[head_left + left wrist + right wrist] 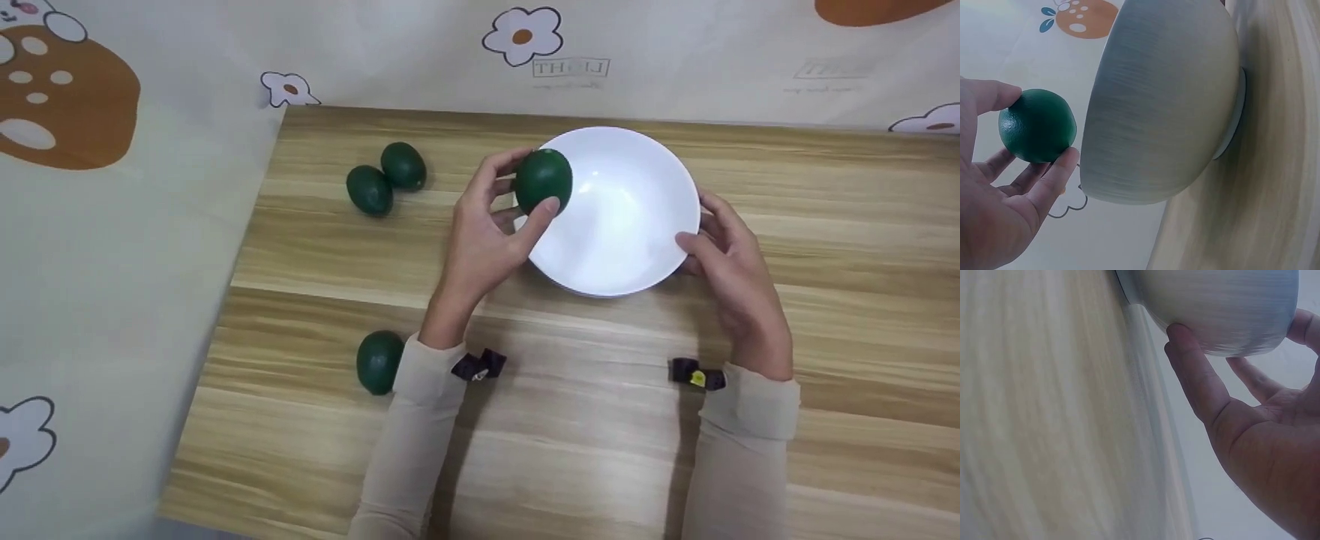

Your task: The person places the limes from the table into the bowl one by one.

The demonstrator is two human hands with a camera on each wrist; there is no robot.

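Observation:
A white bowl [616,217] stands upright on the wooden table, and its inside shows only white. My left hand [487,225] holds a dark green egg-shaped fruit [544,180] between thumb and fingers, over the bowl's left rim in the head view. In the left wrist view the fruit [1039,126] appears beside the bowl's outer wall [1157,107], apart from it. My right hand [731,270] grips the bowl's right side, thumb at the rim and fingers against the outer wall. The right wrist view shows those fingers [1199,377] touching the bowl [1224,309] from outside.
Two more green fruits [370,190] [403,166] lie side by side at the table's back left. Another green fruit [379,362] lies near the left sleeve [424,405]. A patterned cloth [420,52] lies beyond the table's back and left edges.

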